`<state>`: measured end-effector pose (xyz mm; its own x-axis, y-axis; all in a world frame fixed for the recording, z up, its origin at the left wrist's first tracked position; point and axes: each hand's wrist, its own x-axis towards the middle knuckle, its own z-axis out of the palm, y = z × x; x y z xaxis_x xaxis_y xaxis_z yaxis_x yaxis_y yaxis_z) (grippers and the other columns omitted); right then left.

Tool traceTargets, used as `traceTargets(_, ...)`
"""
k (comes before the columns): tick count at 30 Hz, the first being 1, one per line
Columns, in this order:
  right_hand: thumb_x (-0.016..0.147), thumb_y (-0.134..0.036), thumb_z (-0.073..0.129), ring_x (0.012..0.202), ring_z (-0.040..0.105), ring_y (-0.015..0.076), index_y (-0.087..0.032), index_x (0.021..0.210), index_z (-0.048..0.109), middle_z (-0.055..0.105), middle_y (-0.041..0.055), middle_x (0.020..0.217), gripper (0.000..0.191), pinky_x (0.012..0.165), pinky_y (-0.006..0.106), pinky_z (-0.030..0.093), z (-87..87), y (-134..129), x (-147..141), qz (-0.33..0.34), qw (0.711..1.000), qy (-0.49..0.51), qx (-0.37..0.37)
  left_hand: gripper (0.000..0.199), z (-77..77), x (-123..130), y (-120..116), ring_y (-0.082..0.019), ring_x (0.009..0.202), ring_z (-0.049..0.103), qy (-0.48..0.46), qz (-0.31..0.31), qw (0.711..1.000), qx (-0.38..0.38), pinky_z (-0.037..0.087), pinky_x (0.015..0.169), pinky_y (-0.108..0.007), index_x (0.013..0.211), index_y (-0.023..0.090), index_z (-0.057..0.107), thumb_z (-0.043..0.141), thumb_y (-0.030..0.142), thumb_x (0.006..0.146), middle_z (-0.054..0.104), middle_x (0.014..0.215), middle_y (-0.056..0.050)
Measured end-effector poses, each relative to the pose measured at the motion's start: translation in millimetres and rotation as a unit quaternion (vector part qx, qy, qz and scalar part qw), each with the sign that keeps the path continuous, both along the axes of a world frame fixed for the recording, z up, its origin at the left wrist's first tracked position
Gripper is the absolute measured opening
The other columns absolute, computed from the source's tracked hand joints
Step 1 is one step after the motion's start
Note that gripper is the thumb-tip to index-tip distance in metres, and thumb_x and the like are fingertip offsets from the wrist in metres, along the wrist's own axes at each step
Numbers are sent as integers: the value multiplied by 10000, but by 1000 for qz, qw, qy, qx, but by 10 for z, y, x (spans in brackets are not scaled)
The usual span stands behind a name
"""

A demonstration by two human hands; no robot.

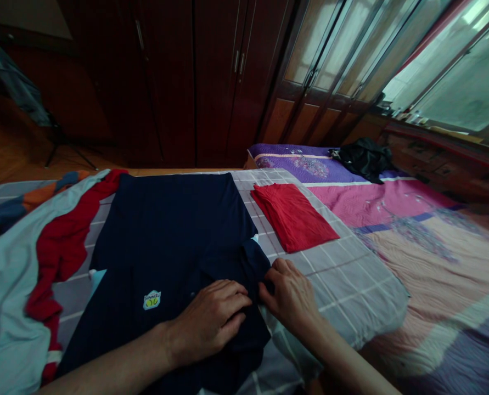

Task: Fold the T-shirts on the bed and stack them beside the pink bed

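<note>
A navy blue shirt (pixel 174 219) lies spread on the grey checked bed cover, with a small tennis badge (pixel 152 299) on its near part. Light blue trim shows at its left and right side edges. My left hand (pixel 215 312) rests on the shirt, right of the badge, its fingers loosely bent over the cloth. At the shirt's right edge, my right hand (pixel 289 291) is closed, with the dark cloth between thumb and fingers. The cloth bunches into folds between the two hands. A folded red garment (pixel 293 216) lies just beyond my right hand.
To the left lie a pale green garment (pixel 17 291), a red one (pixel 65 241) and an orange-and-blue one (pixel 30 200). A second bed with a colourful quilt (pixel 376 203) stands at right, bearing a black bundle (pixel 363 156). Dark wardrobes (pixel 215 88) line the back.
</note>
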<state>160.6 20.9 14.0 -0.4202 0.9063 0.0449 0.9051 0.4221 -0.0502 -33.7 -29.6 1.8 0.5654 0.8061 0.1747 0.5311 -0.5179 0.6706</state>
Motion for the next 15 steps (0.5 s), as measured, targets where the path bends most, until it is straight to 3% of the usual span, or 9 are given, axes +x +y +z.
traceTargets(5,818,-182,525,815,543,193,-177,694,610,568,59,820,150,703,297,402,15,-12,-15,17,995,95,2,257,-3,7,4,-170,1025,561,-13,6,1000,3,437,931,-310,1090,177,586,492,115,859,621,1099,-51)
traceTargets(10,869,-230,501,804,553,170,-191,776,667,581,48,839,194,712,280,416,53,19,4,73,973,206,-77,270,-1,3,5,-165,1035,559,-15,26,999,21,443,931,-295,1109,181,580,475,109,870,618,1108,-55)
traceTargets(15,890,-267,455,803,584,179,-180,847,677,608,58,839,242,696,279,420,53,350,51,17,977,214,-13,417,20,22,-8,-218,1212,465,59,-32,996,61,385,1034,-364,1292,170,471,508,184,877,493,1355,-87)
